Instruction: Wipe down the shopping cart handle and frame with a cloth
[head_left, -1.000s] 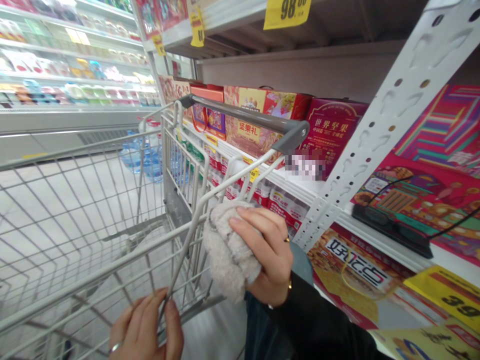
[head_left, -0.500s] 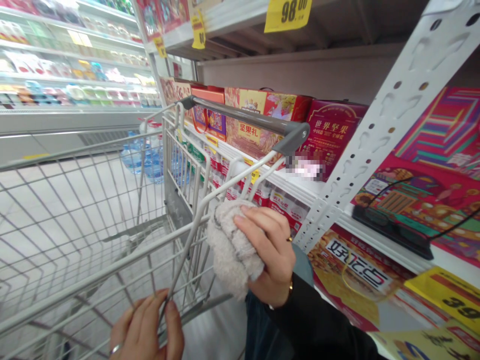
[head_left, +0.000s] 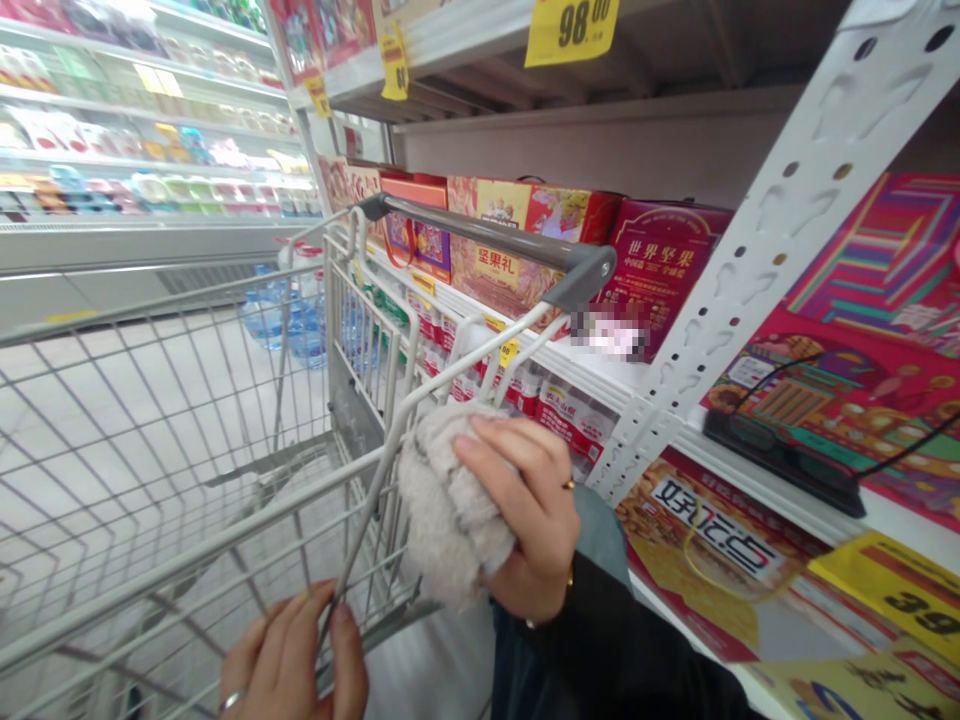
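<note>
Item: fleecy grey bundle [head_left: 450, 515], held at the near right end of the wire shopping cart [head_left: 225, 535], its left side against the cart's frame. My right hand [head_left: 529, 520] is raised, with a black sleeve [head_left: 622, 650] at the wrist; its grip is closed, fingers [head_left: 517, 465] curled over the bundle. My left hand [head_left: 289, 655], low at near left, pinches a cart wire [head_left: 350, 555] between thumb and fingers. Far right: maroon nut gift box [head_left: 664, 270] on a white metal shelf [head_left: 600, 365].

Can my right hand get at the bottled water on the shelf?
Probably yes: the bottled water sits just past your right hand, no cart wire between, but it holds a fluffy bundle.
</note>
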